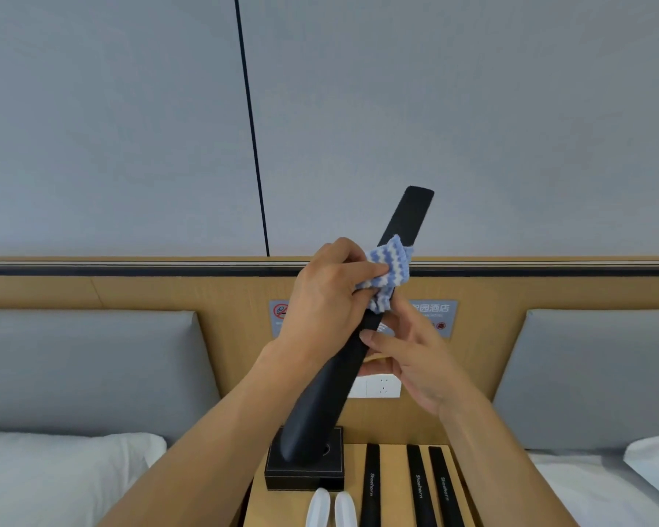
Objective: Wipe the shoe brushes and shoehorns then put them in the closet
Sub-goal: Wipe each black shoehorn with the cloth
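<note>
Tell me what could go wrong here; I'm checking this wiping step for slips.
The right hand holds the raised black shoehorn with only fingertips, so the left hand rubbing the striped cloth could twist it loose. If its grip slips, the shoehorn may drop onto the black box or the three shoehorns lying on the nightstand.

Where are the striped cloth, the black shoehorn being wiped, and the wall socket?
striped cloth [390,266]: head view, on the blue-and-white folds wrapped round the shaft.
black shoehorn [411,211]: head view, on the flat upper handle above the cloth.
wall socket [383,386]: head view, on the white plate's pin holes.
</note>
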A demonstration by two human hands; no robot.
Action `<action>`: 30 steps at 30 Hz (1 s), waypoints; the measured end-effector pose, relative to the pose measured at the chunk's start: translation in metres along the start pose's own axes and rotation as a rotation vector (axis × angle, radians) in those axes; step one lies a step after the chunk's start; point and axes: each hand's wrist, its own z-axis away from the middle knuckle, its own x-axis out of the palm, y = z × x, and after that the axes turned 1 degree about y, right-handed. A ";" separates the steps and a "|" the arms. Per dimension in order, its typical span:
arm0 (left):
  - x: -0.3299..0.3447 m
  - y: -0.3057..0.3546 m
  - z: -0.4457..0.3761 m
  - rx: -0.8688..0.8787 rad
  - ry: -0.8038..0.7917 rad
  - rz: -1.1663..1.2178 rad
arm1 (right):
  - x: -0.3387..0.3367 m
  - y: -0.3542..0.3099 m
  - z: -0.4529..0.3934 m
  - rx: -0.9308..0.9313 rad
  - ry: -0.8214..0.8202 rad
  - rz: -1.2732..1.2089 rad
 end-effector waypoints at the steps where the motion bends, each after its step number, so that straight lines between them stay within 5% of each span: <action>1: 0.000 0.000 0.000 0.010 0.001 0.001 | -0.003 -0.001 0.001 0.008 -0.003 0.034; 9: -0.013 -0.009 -0.057 -0.003 0.066 -0.051 | -0.008 -0.004 0.009 0.064 -0.198 0.253; 16: -0.018 -0.007 -0.096 0.081 0.124 -0.097 | -0.012 -0.024 -0.005 0.026 -0.209 0.242; 30: 0.025 -0.005 0.016 0.221 -0.309 0.015 | -0.050 -0.001 0.011 0.156 0.054 0.014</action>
